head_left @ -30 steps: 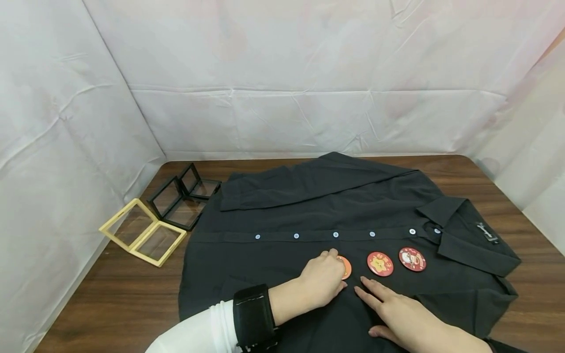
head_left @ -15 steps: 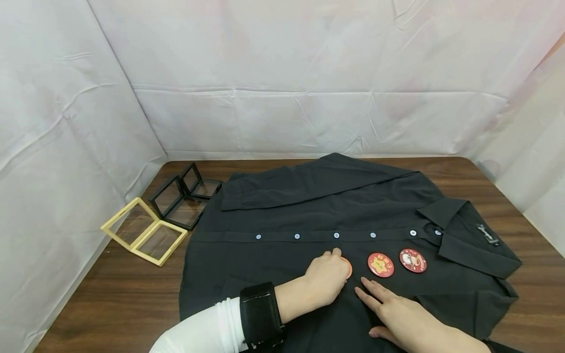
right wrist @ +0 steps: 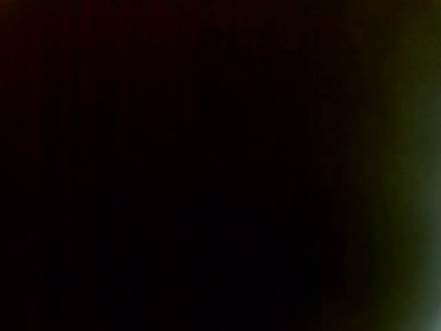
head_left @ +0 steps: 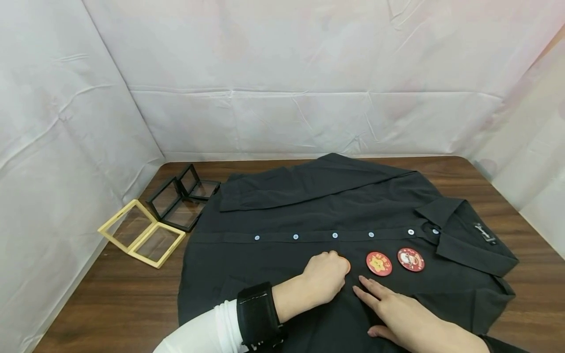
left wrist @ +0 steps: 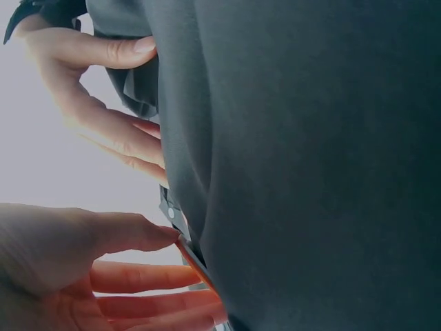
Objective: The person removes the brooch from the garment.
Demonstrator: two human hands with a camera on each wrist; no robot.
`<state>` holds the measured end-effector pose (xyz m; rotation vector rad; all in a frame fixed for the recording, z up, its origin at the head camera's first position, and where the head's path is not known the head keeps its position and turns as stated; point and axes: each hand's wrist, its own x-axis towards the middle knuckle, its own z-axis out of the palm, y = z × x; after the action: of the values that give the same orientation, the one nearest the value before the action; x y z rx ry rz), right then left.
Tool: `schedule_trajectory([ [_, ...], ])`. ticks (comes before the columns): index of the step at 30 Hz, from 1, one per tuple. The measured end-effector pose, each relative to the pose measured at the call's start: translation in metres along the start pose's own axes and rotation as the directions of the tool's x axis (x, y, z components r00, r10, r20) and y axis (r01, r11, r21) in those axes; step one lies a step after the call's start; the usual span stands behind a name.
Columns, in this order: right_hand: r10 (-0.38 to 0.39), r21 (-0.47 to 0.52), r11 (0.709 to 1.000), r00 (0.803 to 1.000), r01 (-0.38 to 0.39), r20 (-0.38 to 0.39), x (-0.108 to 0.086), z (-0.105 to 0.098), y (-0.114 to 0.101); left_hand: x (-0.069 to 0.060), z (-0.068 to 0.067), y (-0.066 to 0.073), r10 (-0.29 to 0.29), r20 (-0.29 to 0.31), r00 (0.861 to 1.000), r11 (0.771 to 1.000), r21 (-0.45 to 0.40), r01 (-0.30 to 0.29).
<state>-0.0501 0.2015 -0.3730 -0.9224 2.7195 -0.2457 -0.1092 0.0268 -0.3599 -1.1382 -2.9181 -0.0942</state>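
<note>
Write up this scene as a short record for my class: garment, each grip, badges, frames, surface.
Garment: black collared fabric shirt, spread out, pale round buttons showing
Left grip: pinches an orange badge, mostly hidden in the head view, at the shirt
Right grip: fingers extended, touching the shirt
Other badges: yellow-figured round red badge and white-figured round red badge, both on the shirt
Frames: hinged yellow frame and black frames, clear-panelled, left of the shirt
Surface: brown wood-grained table
Right wrist view: almost wholly dark
</note>
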Motion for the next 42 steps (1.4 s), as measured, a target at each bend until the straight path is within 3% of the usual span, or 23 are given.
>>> schedule_trajectory([
  [10, -0.014, -0.009, 1.0, 1.0, 0.014, -0.006, 0.001, -0.003, 0.0, -0.001, -0.005, -0.002, -0.01, -0.016, 1.0, 1.0, -0.029, 0.01],
  [19, -0.007, 0.018, 1.0, 1.0, 0.007, 0.002, 0.002, -0.007, 0.002, -0.003, -0.004, -0.003, -0.014, -0.082, 0.997, 1.0, -0.013, 0.013],
  [27, -0.018, 0.036, 0.999, 1.0, 0.018, -0.006, 0.004, -0.009, 0.004, -0.002, -0.002, -0.006, -0.011, -0.133, 0.991, 0.999, -0.049, 0.005],
  [42, -0.02, 0.064, 0.998, 0.999, 0.022, -0.041, 0.005, -0.012, 0.007, 0.003, -0.003, -0.011, -0.091, -0.142, 0.986, 0.969, -0.239, 0.055],
])
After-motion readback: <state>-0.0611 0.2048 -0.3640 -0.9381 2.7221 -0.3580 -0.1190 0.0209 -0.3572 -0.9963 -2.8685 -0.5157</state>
